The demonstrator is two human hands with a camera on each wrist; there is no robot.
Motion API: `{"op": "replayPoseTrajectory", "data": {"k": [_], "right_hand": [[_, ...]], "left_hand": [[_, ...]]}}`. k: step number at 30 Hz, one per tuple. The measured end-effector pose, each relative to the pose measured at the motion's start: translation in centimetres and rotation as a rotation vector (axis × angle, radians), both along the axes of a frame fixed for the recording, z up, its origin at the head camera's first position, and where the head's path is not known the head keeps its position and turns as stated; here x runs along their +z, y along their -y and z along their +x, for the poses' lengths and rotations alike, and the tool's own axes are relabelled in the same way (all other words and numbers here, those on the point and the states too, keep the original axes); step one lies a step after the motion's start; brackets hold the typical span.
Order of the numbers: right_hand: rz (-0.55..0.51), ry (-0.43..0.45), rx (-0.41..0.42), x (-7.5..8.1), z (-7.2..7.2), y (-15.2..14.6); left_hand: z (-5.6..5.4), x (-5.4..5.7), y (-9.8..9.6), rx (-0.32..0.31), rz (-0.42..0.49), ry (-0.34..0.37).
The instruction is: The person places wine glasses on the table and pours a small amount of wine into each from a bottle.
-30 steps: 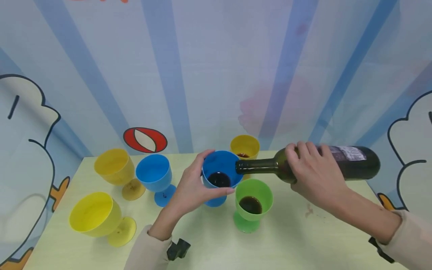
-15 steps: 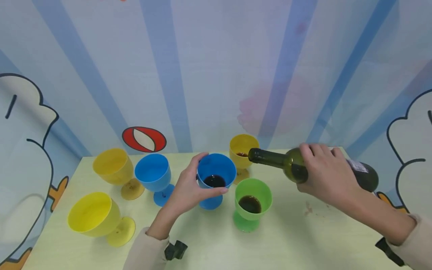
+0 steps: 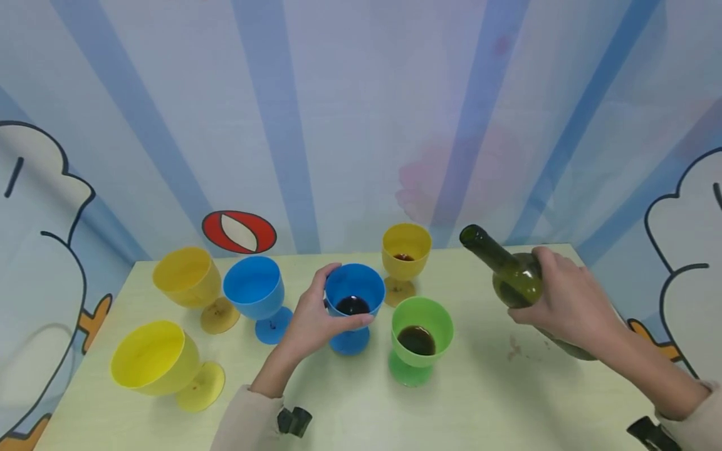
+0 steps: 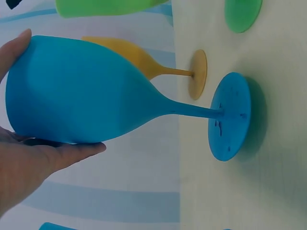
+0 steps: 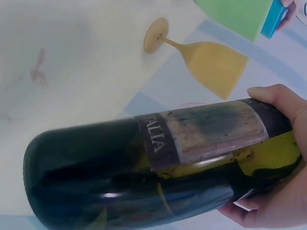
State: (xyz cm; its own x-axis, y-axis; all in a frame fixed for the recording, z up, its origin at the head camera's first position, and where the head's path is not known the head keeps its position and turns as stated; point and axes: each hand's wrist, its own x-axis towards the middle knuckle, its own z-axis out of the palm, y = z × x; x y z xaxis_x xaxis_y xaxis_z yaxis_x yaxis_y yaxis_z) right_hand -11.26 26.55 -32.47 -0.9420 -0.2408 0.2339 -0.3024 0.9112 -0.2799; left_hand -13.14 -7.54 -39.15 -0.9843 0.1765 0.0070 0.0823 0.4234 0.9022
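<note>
My left hand grips the bowl of a blue plastic goblet, thumb and fingers on opposite sides. Dark liquid lies in its bottom. In the left wrist view the goblet's foot is at or just over the table; I cannot tell which. My right hand holds a green glass wine bottle round its body, mouth tilted up toward the left and away from the goblets. Its label shows in the right wrist view. Just right of the blue goblet stands a green goblet with dark liquid.
Behind them is an amber goblet holding a little red liquid. To the left stand another blue goblet, an amber one and a yellow one. A striped printed backdrop rises behind the pale table.
The bottle has moved right, away from the blue goblet's rim, and its neck has swung upward. The left hand has brought the blue goblet slightly left and nearer, down toward the table.
</note>
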Motion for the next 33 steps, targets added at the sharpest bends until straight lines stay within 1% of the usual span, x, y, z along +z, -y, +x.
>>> {"op": "replayPoseTrajectory", "data": {"k": [6,10,23,27,29,33], "right_hand": [[-0.142,0.102,-0.050,-1.0,-0.1,-1.1],[-0.211,0.133,-0.081,-1.8,-0.3,-1.7],[-0.325,0.103,-0.173,-4.7,-0.7,-3.1],[-0.376,0.116,-0.200,-5.7,-0.7,-3.5],[-0.401,0.131,-0.225,-6.1,-0.6,-3.8],[-0.421,0.132,-0.278,-6.6,-0.5,-4.3]], "left_hand": [[-0.3,-0.7,0.3,0.003,0.020,-0.004],[-0.4,-1.1,0.4,0.011,0.020,0.003],[-0.6,-1.6,0.4,0.022,0.017,0.016],[-0.6,-1.6,0.4,0.017,0.011,0.018],[-0.6,-1.6,0.5,0.009,0.004,0.019],[-0.6,-1.7,0.5,-0.005,-0.005,0.024]]}}
